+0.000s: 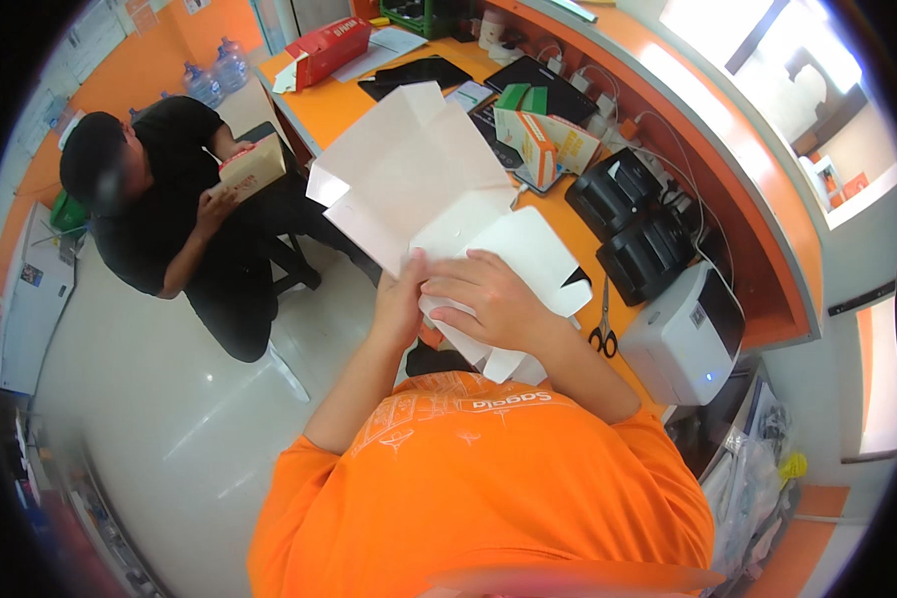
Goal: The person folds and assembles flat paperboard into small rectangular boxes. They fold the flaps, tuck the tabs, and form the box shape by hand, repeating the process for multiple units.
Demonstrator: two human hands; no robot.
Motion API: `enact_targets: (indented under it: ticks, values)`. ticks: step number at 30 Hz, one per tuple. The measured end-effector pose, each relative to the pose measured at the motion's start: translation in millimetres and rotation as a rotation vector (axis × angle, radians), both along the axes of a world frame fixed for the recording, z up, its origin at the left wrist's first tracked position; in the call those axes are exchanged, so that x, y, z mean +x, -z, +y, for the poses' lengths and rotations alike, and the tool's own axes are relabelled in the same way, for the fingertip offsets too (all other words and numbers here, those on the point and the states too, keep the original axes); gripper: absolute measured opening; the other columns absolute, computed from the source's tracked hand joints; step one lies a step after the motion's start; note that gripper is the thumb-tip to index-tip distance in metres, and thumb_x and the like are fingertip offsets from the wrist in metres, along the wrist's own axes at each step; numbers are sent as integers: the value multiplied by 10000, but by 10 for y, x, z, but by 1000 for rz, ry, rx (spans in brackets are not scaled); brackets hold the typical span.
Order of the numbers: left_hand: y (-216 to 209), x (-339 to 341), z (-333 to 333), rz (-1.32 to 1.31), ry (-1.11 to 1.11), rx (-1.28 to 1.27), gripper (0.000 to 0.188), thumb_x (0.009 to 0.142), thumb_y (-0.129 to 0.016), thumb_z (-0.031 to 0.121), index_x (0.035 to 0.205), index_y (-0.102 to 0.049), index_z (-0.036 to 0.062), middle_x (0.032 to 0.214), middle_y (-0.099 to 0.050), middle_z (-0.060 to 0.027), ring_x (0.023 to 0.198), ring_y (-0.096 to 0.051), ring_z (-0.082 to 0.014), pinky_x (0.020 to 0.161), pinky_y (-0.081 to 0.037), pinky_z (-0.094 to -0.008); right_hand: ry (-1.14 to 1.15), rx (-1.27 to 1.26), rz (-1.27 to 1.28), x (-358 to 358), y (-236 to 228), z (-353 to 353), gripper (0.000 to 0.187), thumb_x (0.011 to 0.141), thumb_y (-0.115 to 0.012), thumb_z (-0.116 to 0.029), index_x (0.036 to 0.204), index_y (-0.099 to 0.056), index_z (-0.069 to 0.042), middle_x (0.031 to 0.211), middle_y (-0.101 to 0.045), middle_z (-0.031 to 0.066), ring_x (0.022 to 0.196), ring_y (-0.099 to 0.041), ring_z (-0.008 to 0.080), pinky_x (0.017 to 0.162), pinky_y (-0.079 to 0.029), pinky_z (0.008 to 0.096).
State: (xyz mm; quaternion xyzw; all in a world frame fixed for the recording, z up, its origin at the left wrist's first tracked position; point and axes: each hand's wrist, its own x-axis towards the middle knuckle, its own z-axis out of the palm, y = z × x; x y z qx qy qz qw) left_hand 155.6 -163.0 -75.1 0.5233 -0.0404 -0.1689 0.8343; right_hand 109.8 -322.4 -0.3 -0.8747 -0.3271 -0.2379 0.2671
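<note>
Over the desk's near edge I hold an unfolded white cardboard box (pixel 399 164), its large panel and flaps spread upward and away from me. My left hand (pixel 402 304) grips its near left edge, thumb up along the wall; the fingers beneath are partly hidden. Across the inner side lies my right hand (pixel 493 299), fingers bent over the same near wall, close to the left thumb. Some white flaps stick out below and right of this hand. A pair of black-handled scissors (pixel 603 334) lies on the desk to the right of my right forearm.
A red box (pixel 324 50), a black tablet (pixel 414 75) and a green-and-orange carton (pixel 548 135) sit on the orange desk (pixel 319 110). Black devices (pixel 633 224), a white printer (pixel 683 334) and cables line its right side. At left a seated person (pixel 189 199) holds a tan carton (pixel 254 169).
</note>
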Motion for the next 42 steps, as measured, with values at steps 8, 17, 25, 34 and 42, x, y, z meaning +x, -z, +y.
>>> enact_targets:
  ticks: [8, 17, 25, 34, 42]
  values:
    - [-65, 63, 331, -92, -77, 361, 383, 944, -557, 285, 1169, -571, -25, 1048, -639, -81, 969, -595, -166, 836, -469, -288, 168, 744, 42, 19, -399, -201, 518, 780, -726, -153, 1233, -517, -12, 1126, -614, 163, 1087, -572, 285, 922, -442, 350]
    - [-388, -94, 229, -705, -363, 263, 592, 854, -661, 388, 1253, -410, 30, 1246, -482, -112, 1145, -469, -178, 979, -350, -349, 484, 236, -457, -14, -390, -191, 359, 771, -607, -48, 1129, -630, -66, 1003, -656, 104, 861, -629, 230, 764, -452, 347]
    - [-705, -301, 218, -444, -2, -45, 332, 944, -554, 169, 1212, -442, 9, 1172, -549, -95, 1078, -537, -164, 932, -430, -313, 322, -171, -477, -105, -230, 89, 340, 792, -590, -83, 1128, -638, -114, 1090, -612, 49, 910, -600, 181, 782, -422, 345]
    - [-787, -241, 275, -1072, -372, 648, 184, 858, -602, -14, 1036, -587, 32, 934, -615, -96, 810, -577, -205, 726, -447, -278, 221, 112, -488, -87, -305, -69, 240, 716, -712, -74, 933, -610, -94, 965, -653, 44, 757, -612, 165, 753, -414, 336]
    - [-909, -45, 111, -1095, -470, 350, 113, 832, -634, -36, 929, -593, 6, 869, -600, -92, 761, -570, -197, 672, -439, -259, 216, 349, -368, -93, -636, -66, 193, 719, -718, -41, 880, -621, -83, 948, -656, 44, 859, -592, 184, 751, -386, 317]
